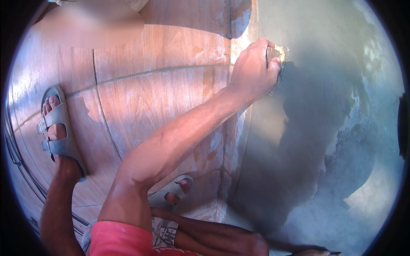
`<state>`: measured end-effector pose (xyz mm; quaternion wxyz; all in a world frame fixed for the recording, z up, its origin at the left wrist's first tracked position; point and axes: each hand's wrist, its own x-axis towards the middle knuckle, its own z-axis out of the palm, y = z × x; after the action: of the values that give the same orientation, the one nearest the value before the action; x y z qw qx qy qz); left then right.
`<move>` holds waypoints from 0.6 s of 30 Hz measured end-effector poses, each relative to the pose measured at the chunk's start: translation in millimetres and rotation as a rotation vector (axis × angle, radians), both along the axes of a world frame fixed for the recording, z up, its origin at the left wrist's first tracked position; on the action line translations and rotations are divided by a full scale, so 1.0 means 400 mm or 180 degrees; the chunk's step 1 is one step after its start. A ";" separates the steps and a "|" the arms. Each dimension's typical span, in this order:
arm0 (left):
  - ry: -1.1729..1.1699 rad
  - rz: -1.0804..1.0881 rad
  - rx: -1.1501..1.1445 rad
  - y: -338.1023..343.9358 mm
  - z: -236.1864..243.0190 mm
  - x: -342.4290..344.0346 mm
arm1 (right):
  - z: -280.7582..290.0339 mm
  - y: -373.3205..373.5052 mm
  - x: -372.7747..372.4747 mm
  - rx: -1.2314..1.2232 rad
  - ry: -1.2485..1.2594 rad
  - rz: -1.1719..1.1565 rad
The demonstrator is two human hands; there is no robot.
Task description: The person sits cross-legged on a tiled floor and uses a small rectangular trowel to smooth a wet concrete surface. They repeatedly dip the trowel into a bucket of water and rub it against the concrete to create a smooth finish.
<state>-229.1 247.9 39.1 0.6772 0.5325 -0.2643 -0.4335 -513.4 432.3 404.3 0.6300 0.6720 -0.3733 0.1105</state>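
There is one left hand (pixel 254 66) and one block (pixel 280 52) in it; a sliver at the lower edge may make a second hand, too cut off to tell. Sandals number two, one at the left (pixel 60 114) and one nearer the middle (pixel 167 190), with one foot in each. Two buckles (pixel 42 125) show on the left one. There is one pink sleeve (pixel 121 239). Several black cables (pixel 19 164) run together, too bunched to count.

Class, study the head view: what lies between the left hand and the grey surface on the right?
In the head view, a brownish-yellow block, gripped by the left hand, lies between it and the grey surface.
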 end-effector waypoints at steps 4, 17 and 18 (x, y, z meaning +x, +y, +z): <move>-0.0150 -0.0286 -0.0341 0.192 0.020 -0.201 | 0.011 0.009 -0.009 -0.0105 0.0508 -0.0184; -0.0179 -0.0079 -0.0271 0.076 0.001 -0.082 | -0.002 0.000 -0.004 -0.0063 0.0080 -0.0016; -0.0403 -0.0045 -0.0387 0.127 0.003 -0.121 | -0.003 -0.004 0.000 -0.0075 0.0108 -0.0038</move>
<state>-277.5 298.7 40.5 0.6872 0.5148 -0.3362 -0.3868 -513.4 430.9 403.3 0.6447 0.6641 -0.3652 0.0997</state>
